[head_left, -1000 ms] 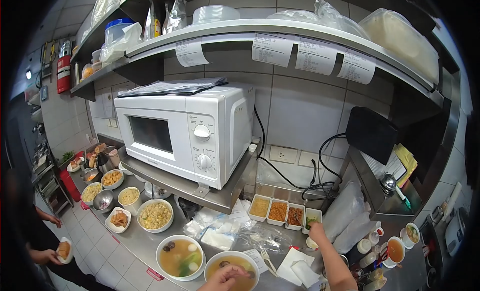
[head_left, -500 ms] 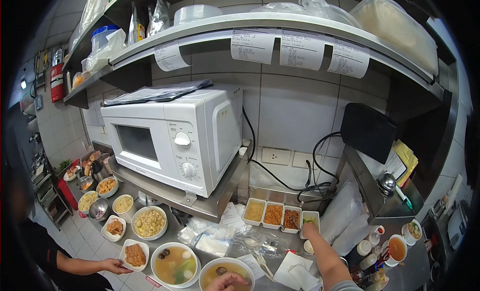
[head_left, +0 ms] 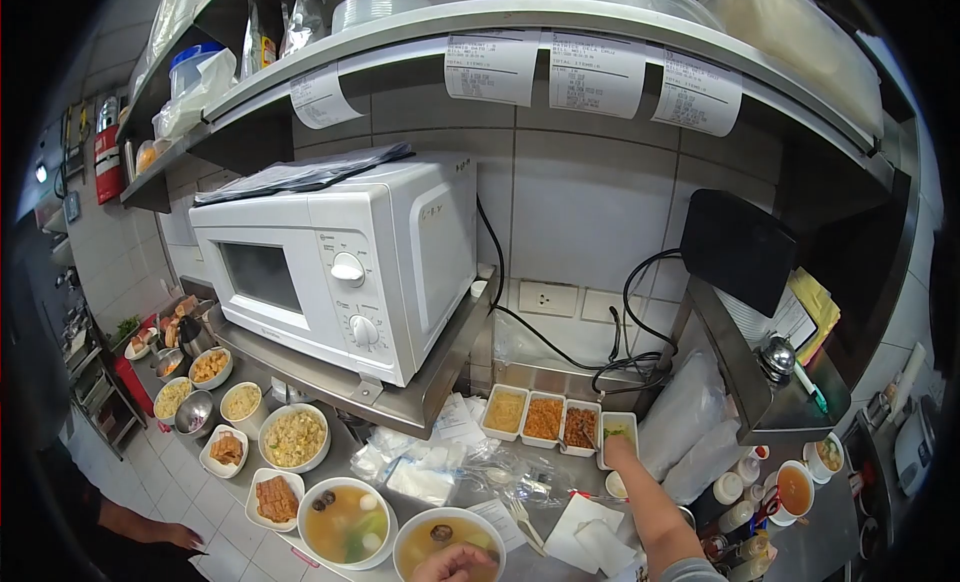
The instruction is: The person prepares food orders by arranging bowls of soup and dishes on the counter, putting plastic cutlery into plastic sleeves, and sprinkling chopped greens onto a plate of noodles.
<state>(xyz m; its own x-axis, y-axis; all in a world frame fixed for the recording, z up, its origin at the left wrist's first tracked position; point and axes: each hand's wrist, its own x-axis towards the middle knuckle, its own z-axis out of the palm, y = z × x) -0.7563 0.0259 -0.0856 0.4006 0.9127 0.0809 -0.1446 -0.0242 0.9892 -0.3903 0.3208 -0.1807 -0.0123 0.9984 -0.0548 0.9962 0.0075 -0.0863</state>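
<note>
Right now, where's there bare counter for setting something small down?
Narrow bare steel shows between the fried rice, the soup with greens and the plastic bags. A smaller patch lies between the filled trays and napkins, near the right hand. It's crowded at the right, where bottles cluster, and mid-counter, where the bags sprawl.

Head-worn view, facing forward and down — left fingers [head_left: 474, 554] close at bottom edge, shelf [head_left: 590, 14] spanning top.
</note>
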